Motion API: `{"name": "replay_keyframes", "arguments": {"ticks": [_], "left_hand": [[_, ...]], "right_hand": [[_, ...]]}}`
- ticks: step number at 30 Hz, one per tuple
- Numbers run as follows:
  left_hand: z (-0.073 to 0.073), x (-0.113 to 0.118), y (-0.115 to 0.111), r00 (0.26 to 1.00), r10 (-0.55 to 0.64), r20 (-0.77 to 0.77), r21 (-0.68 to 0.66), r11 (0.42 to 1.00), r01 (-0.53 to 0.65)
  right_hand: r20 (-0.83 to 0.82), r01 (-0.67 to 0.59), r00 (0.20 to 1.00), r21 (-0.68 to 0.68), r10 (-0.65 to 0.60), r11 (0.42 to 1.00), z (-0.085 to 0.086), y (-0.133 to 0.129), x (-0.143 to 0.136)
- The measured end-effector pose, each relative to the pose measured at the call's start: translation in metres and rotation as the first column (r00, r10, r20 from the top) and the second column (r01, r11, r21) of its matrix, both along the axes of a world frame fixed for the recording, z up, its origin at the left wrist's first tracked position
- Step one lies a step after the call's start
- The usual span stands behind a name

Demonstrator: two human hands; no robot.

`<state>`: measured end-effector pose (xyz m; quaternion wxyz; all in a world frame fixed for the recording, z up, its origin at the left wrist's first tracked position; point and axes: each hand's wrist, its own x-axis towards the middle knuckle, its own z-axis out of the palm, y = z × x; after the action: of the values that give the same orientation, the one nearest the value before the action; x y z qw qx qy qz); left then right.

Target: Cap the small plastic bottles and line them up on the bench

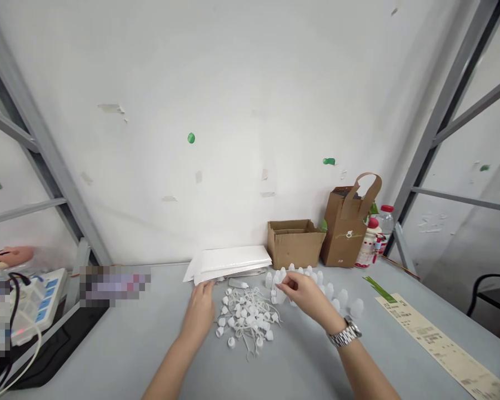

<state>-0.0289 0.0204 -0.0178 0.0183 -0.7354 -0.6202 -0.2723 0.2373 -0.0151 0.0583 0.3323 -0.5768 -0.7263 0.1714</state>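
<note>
A heap of small white caps with looped cords [250, 314] lies on the grey table between my two hands. Just left of the heap is my left hand [200, 311], its fingers bent and held together near the white envelopes; anything under the fingertips is hidden. My right hand [300, 289], with a metal watch on the wrist, is closed in a pinch over the right side, and what it holds is too small to make out. Around and behind it stand several translucent white bottles [356, 308]. One clear piece [238, 284] lies at the back of the heap.
White envelopes [233, 259], an open cardboard box [298, 248] and a brown paper bag [342, 239] stand by the wall. Drink bottles [366, 244] are beside the bag. A printed paper strip [433, 339] lies right; a power strip [45, 305] and black mat [62, 347] lie left.
</note>
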Motion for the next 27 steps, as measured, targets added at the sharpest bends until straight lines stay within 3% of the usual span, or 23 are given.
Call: {"name": "replay_keyframes", "arguments": {"ticks": [5, 12, 17, 23, 27], "left_hand": [[-0.001, -0.008, 0.008, 0.996, 0.022, -0.086, -0.025, 0.999, -0.024], [0.002, -0.008, 0.007, 0.981, 0.107, -0.159, -0.037, 0.993, -0.114], [0.004, -0.008, 0.006, 0.969, 0.173, -0.178, -0.032, 0.983, -0.182], [0.008, -0.011, 0.006, 0.961, 0.181, -0.208, -0.047, 0.980, -0.195], [0.011, -0.013, 0.008, 0.957, 0.184, -0.223, -0.054, 0.978, -0.200]], "right_hand": [[0.360, 0.061, 0.928, 0.095, -0.091, 0.994, -0.013, 0.006, 0.008], [0.524, 0.046, 0.844, 0.150, -0.119, 0.988, -0.025, 0.013, 0.006], [0.510, 0.068, 0.845, 0.195, -0.161, 0.978, -0.026, 0.012, 0.008], [0.383, 0.123, 0.876, 0.412, -0.294, 0.903, -0.017, 0.010, 0.008], [0.329, 0.113, 0.903, 0.443, -0.278, 0.889, -0.014, 0.008, 0.004]]}}
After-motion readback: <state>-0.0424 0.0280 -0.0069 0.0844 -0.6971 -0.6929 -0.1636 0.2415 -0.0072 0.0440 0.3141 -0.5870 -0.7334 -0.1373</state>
